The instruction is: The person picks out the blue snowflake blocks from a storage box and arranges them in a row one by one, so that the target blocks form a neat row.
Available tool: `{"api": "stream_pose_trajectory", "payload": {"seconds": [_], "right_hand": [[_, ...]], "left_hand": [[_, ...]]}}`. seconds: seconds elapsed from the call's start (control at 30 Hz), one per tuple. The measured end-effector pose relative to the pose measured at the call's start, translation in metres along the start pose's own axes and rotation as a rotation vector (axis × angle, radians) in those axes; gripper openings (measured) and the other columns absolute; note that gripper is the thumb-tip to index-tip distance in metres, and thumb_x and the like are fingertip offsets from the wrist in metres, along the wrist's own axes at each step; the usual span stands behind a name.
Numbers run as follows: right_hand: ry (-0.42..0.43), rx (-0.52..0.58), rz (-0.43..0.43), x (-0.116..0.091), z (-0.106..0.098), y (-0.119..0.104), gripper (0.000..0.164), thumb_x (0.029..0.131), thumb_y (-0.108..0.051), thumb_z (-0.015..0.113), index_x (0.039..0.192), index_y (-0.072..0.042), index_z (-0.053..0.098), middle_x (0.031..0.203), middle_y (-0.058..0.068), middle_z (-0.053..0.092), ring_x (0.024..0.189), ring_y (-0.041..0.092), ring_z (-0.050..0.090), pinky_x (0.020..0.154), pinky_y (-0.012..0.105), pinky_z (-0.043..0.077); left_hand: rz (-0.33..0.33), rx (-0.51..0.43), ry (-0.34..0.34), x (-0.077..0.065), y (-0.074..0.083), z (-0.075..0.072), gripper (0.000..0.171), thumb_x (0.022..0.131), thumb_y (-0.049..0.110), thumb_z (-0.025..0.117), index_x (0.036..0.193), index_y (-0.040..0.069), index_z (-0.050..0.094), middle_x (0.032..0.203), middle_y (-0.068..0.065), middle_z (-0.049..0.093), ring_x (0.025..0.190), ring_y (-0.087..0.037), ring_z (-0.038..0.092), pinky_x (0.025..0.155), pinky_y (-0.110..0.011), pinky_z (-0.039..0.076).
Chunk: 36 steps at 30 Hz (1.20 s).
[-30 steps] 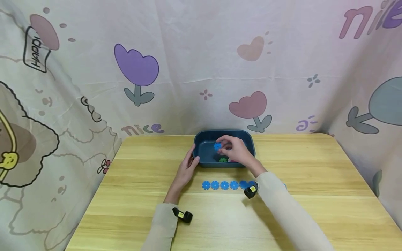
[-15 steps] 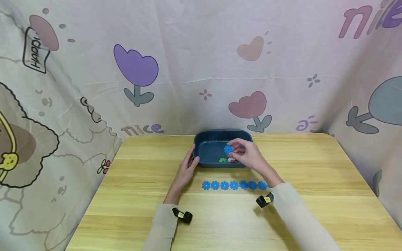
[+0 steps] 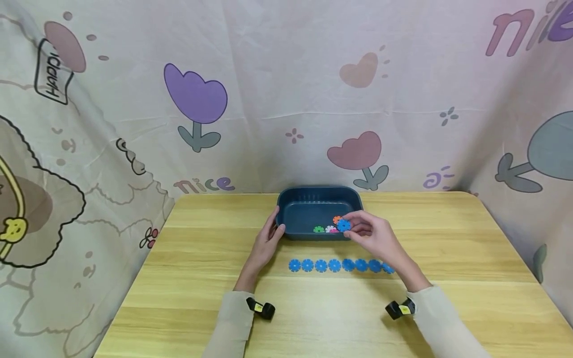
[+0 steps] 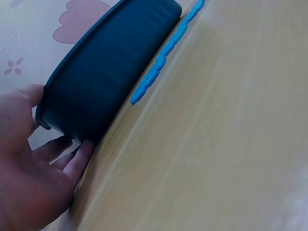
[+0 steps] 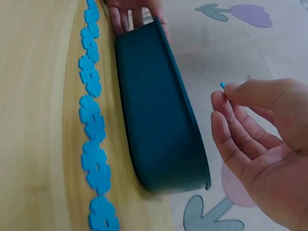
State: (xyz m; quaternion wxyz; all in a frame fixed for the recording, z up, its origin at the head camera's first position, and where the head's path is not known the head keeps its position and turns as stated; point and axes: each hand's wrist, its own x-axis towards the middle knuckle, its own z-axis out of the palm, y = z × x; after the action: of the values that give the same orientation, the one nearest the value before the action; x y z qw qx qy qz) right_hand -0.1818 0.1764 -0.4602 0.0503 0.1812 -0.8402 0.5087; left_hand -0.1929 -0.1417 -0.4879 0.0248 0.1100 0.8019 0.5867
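My right hand pinches a blue snowflake building disc between thumb and forefinger, over the near right part of a dark blue tub. In the right wrist view only the edge of the disc shows at the fingertips, and the other fingers are bent. At the tub's left end, my left hand rests against the outer wall, thumb and fingers spread around the corner. Inside the tub lie a green disc, a white-and-pink one and an orange one.
In front of the tub several blue discs lie in a straight row on the wooden table; the right hand's wrist partly covers the right end. A patterned cloth hangs behind the table and along both sides.
My right hand has moved right and toward me across the tub, still pinching the blue disc. The orange disc and more of the row have come into sight. The left hand has stayed put.
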Motion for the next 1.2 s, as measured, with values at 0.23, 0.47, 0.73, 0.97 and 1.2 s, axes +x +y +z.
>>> {"api": "stream_pose_trajectory", "payload": {"seconds": [0.23,0.47,0.73,0.97,1.2], "right_hand": [[0.039,-0.027,-0.035,-0.03,-0.01,0.007,0.031,0.09,-0.007,0.079,0.12,-0.012,0.071,0.098,0.006,0.075,0.084,0.007,0.072,0.076,0.017,0.061],[0.087,-0.059,-0.046,-0.058,-0.026,0.014,0.033,0.088,-0.003,0.08,0.118,-0.009,0.071,0.097,0.007,0.076,0.082,0.004,0.072,0.075,0.015,0.06],[0.135,-0.09,-0.013,-0.079,-0.046,0.022,0.037,0.084,0.004,0.081,0.119,-0.005,0.071,0.097,0.007,0.075,0.084,0.001,0.07,0.075,0.014,0.06],[0.184,-0.11,0.003,-0.096,-0.063,0.025,0.039,0.083,0.007,0.081,0.119,-0.003,0.071,0.095,0.006,0.073,0.083,-0.001,0.068,0.074,0.013,0.059],[0.209,-0.173,0.031,-0.111,-0.074,0.039,0.038,0.082,0.006,0.082,0.118,-0.003,0.071,0.092,0.0,0.072,0.081,-0.003,0.066,0.07,0.012,0.058]], "left_hand": [[-0.014,-0.006,-0.001,-0.003,-0.003,0.0,0.061,0.111,0.023,0.048,0.165,0.011,0.023,0.173,-0.014,0.02,0.159,-0.036,0.024,0.127,-0.049,0.028],[-0.016,-0.014,0.001,-0.002,-0.001,0.002,0.061,0.111,0.023,0.048,0.165,0.012,0.023,0.173,-0.014,0.019,0.159,-0.037,0.023,0.128,-0.05,0.027],[-0.004,-0.021,0.019,-0.002,-0.003,0.001,0.06,0.111,0.022,0.048,0.165,0.01,0.024,0.173,-0.015,0.02,0.159,-0.038,0.024,0.127,-0.052,0.028],[-0.013,-0.024,-0.003,-0.002,0.0,0.001,0.061,0.111,0.023,0.047,0.165,0.012,0.022,0.173,-0.015,0.019,0.159,-0.037,0.024,0.128,-0.05,0.028],[-0.009,-0.037,0.0,0.0,0.002,0.001,0.06,0.111,0.022,0.047,0.165,0.012,0.022,0.173,-0.016,0.018,0.159,-0.038,0.024,0.128,-0.051,0.027]]}}
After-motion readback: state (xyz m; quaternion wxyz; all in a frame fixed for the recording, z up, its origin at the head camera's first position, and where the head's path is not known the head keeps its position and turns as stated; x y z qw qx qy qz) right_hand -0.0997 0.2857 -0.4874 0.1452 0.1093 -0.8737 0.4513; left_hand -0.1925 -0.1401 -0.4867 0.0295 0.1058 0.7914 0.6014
